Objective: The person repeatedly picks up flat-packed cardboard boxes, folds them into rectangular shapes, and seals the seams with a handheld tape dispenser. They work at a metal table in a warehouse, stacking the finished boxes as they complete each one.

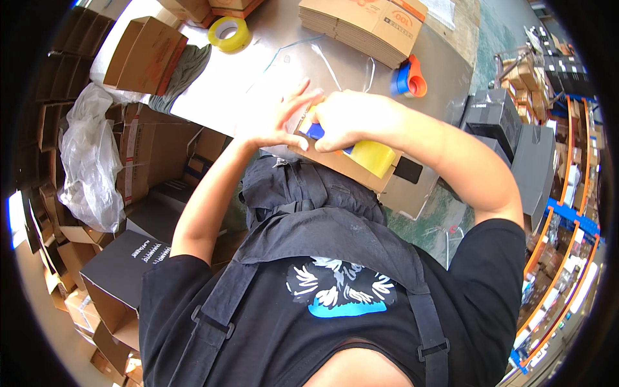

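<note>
My right hand point(343, 121) is closed on a blue tape dispenser point(314, 130) loaded with a roll of yellowish packing tape point(372, 157). The dispenser lies over a brown cardboard box point(346, 167) at the near edge of the metal table point(271, 53). Just left of it, my left hand point(283, 121) has its fingers spread and its thumb near the box's left end; nothing shows in its grip. The dispenser's front end and part of the box are hidden by my right hand.
Flattened cartons point(362, 24) are stacked at the table's back. An orange-and-blue tape dispenser point(410, 80) stands at the right, a yellow tape roll point(229, 34) at the back left. An upright cardboard box point(142, 55) rests by grey cloth point(186, 72). Black boxes point(493, 116) stand right of the table.
</note>
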